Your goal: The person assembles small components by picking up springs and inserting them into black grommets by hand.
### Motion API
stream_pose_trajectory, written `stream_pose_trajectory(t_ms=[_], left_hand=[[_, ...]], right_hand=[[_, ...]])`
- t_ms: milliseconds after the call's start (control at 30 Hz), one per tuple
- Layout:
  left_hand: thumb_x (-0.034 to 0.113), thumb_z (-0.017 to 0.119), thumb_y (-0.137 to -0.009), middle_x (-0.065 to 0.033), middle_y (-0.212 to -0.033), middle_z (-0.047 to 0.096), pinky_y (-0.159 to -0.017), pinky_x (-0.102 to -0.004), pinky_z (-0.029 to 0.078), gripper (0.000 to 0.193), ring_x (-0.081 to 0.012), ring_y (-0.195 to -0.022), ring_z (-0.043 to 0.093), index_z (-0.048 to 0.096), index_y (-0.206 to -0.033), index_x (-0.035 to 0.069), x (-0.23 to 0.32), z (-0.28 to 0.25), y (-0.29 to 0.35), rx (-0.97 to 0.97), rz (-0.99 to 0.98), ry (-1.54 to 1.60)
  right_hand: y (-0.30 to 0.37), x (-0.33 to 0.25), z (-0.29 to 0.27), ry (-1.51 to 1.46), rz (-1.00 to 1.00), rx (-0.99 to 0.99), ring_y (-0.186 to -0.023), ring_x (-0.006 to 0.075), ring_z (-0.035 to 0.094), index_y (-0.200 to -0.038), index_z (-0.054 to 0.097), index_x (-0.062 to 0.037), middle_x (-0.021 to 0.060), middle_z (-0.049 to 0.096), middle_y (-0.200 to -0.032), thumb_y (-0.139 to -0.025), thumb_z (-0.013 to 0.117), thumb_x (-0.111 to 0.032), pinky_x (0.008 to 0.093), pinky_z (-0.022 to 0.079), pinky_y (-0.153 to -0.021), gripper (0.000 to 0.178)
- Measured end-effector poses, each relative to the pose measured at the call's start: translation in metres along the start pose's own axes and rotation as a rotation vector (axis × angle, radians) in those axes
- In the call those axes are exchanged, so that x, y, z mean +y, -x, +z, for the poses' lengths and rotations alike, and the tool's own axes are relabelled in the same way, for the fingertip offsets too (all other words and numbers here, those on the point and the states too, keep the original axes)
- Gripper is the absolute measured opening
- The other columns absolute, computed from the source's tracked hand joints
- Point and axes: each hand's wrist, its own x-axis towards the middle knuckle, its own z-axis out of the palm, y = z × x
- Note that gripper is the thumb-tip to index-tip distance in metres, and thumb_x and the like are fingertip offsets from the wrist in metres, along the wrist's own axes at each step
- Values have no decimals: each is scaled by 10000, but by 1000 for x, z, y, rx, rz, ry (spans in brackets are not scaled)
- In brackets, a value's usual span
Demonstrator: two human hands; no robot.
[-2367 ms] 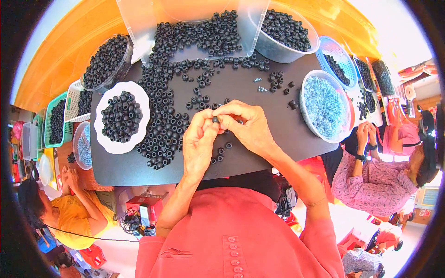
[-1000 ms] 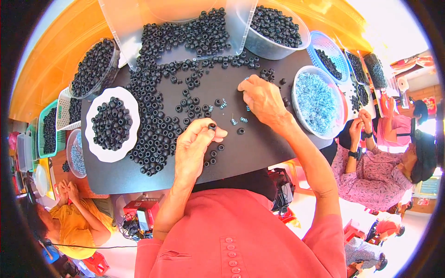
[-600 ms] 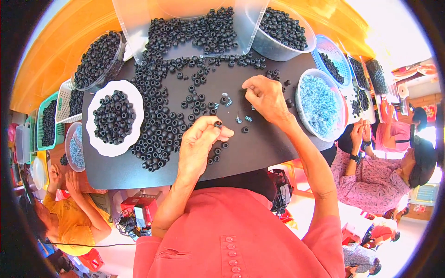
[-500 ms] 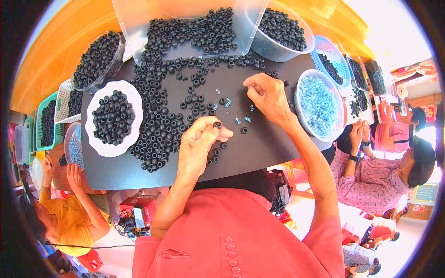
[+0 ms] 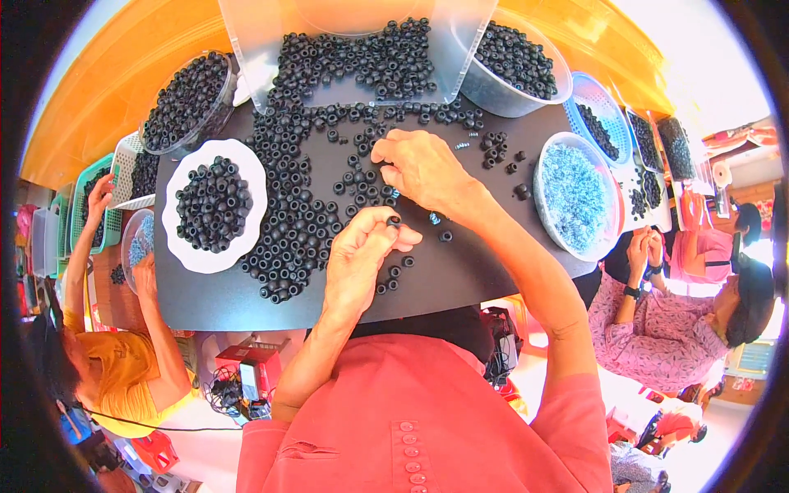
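Note:
My left hand (image 5: pixel 355 259) is closed over the near part of the dark table (image 5: pixel 493 271), pinching a black bead (image 5: pixel 393 221) with a hole in it between thumb and fingers. Just beyond it is my right hand (image 5: pixel 423 168), its fingers curled in a pinch over the loose beads. Whatever those fingertips hold is hidden or too small to make out. Beside and below the right hand lies a tiny pale-blue coiled piece (image 5: pixel 434 218), and similar pieces lie farther right. A single black bead (image 5: pixel 445 236) rests near my left fingertips. Many loose black beads (image 5: pixel 283 214) spread over the table.
A scalloped white plate (image 5: pixel 255 215) of black beads stands at left. Beyond it are a clear tub (image 5: pixel 185 103) and a tipped clear bin (image 5: pixel 362 92) spilling beads. A bowl of pale-blue pieces (image 5: pixel 575 197) stands at right. Co-workers sit on both sides.
My right hand has moved left, from over the right part of the table to the loose beads beyond my left hand. The left hand keeps its pinch on the bead. The view has shifted slightly.

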Motion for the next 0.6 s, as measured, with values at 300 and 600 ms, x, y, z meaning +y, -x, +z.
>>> stream_pose_trajectory(t_ms=[300,600], left_hand=[[74,486,-923,-116,-897,649,-812,-318,480,171,-190,-871,618,541,-1067,2,-1,-2,0,-3,-12,5],[68,500,-914,-115,-898,651,-808,-320,481,176,-193,-868,619,543,-1072,6,0,-1,-1,13,-8,11]], right_hand=[[8,3,-9,-197,0,-63,-701,325,601,-827,617,-12,132,594,-751,-707,611,-38,405,486,-630,124],[5,-1,-3,35,-11,-12,-699,321,587,-847,610,-31,127,562,-750,-682,613,-32,419,476,-631,165]])
